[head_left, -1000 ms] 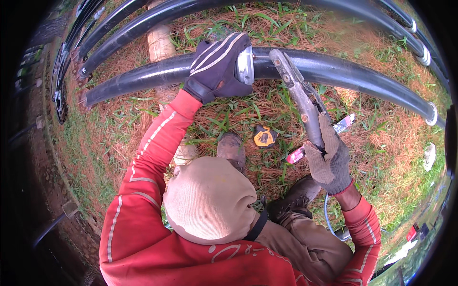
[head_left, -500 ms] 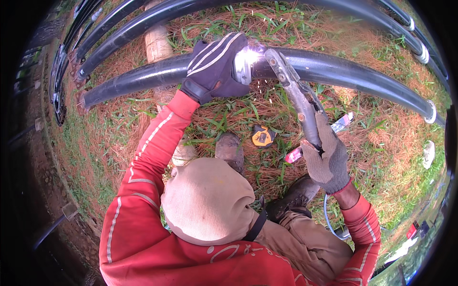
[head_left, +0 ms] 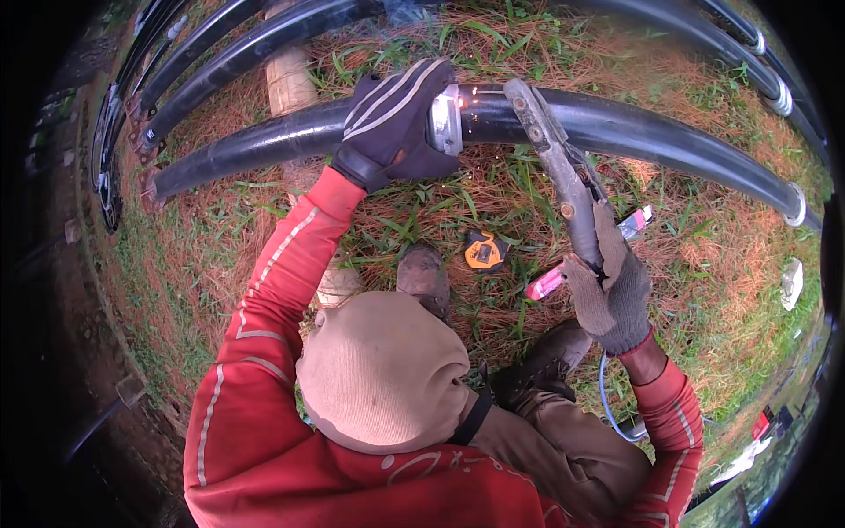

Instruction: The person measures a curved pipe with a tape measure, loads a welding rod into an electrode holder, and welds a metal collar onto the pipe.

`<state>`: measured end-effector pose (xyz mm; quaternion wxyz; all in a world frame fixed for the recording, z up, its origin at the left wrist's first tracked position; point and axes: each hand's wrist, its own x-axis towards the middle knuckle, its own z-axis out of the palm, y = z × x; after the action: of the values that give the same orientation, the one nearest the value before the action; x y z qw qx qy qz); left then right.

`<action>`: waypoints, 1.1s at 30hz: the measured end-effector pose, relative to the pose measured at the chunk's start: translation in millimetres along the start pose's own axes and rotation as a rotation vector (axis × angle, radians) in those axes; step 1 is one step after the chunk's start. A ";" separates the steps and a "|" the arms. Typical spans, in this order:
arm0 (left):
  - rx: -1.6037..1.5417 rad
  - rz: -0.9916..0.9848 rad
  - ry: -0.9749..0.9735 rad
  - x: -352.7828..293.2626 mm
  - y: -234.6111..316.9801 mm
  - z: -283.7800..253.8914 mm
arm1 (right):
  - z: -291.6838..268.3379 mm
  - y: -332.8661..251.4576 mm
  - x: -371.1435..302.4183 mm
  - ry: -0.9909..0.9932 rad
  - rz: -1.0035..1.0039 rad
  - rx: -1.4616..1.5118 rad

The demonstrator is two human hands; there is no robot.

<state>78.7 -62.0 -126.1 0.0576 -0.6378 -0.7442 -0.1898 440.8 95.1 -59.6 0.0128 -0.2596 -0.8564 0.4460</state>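
My left hand [head_left: 396, 123], in a dark glove with pale stripes, is closed around a shiny metal collar [head_left: 447, 121] on a long black pipe [head_left: 634, 128]. Small orange glowing spots and a few sparks show at the collar's right edge, against the pipe. My right hand [head_left: 613, 295], in a grey-brown knitted glove, grips the handle of a worn welding electrode holder [head_left: 563, 172]. Its jaw end lies over the pipe, to the right of the collar and apart from it. No electrode can be made out in the jaw.
A yellow and black tape measure [head_left: 484, 252] and a pink pack [head_left: 547, 282] lie on the needle-strewn grass. A log [head_left: 289, 84] runs under the pipes. More black pipes [head_left: 255, 57] curve beyond. My boots [head_left: 425, 280] and a blue hose or cable [head_left: 606, 396] are nearer.
The bright white arc at the collar has gone out, leaving orange spots. The electrode holder has moved a little right, away from the collar. My left hand stays in place. Faint smoke now shows beyond.
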 end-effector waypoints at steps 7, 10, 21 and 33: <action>0.006 -0.053 -0.041 1.6 11.3 -14.1 | 1.3 2.8 2.5 0.067 -0.161 -0.057; 0.007 -0.081 -0.062 -0.6 14.0 -19.8 | 2.4 3.0 2.0 0.069 -0.188 -0.074; 0.000 -0.090 -0.105 6.0 11.5 -20.7 | 2.8 4.5 -1.0 0.092 -0.164 0.002; 0.085 -0.075 -0.246 22.5 28.3 -37.2 | -81.7 26.3 -66.9 0.110 0.204 0.236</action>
<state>96.3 -51.2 -78.6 -0.0140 -0.6251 -0.7762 -0.0805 530.8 138.7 -16.7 0.0449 -0.3659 -0.7654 0.5275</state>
